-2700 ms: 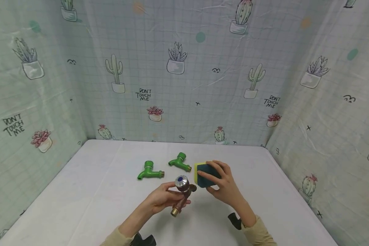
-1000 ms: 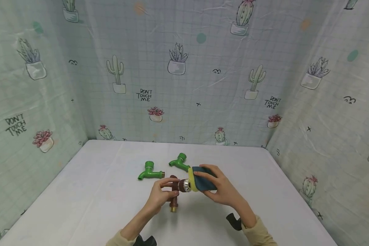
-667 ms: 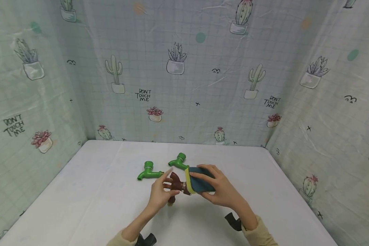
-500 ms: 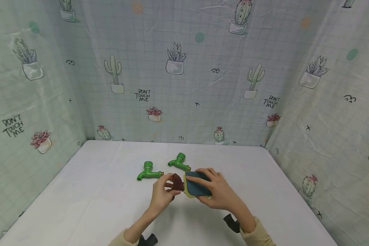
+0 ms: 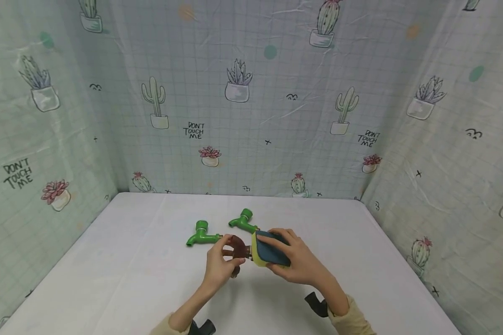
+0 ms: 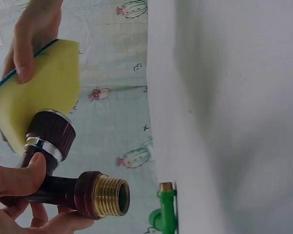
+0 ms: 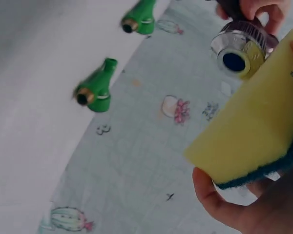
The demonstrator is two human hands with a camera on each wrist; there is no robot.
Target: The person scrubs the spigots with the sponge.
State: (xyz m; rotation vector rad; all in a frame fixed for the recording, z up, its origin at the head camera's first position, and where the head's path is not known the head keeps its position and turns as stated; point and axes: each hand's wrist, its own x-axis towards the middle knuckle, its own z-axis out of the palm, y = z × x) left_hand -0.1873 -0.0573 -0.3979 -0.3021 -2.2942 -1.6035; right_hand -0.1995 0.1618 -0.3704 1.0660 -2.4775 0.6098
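My left hand grips a brown faucet by its body, above the table. Its brass threaded end faces the camera in the left wrist view. My right hand holds a yellow sponge with a dark green scouring side, fingers on the scouring face and thumb beneath. The sponge's yellow face lies against the faucet's ribbed knob, and in the right wrist view the chrome cap with a blue centre shows right at the sponge's edge. In the head view the knob is hidden behind the sponge.
Two green faucets lie on the white table beyond the hands: one green faucet at left, another green faucet farther back. Black straps show at both wrists. A cactus-print curtain stands around the table's back and sides.
The left hand has turned the faucet from upright toward lying sideways, knob to the right. The right hand has brought the sponge left and down onto the knob, then shifted it slightly.
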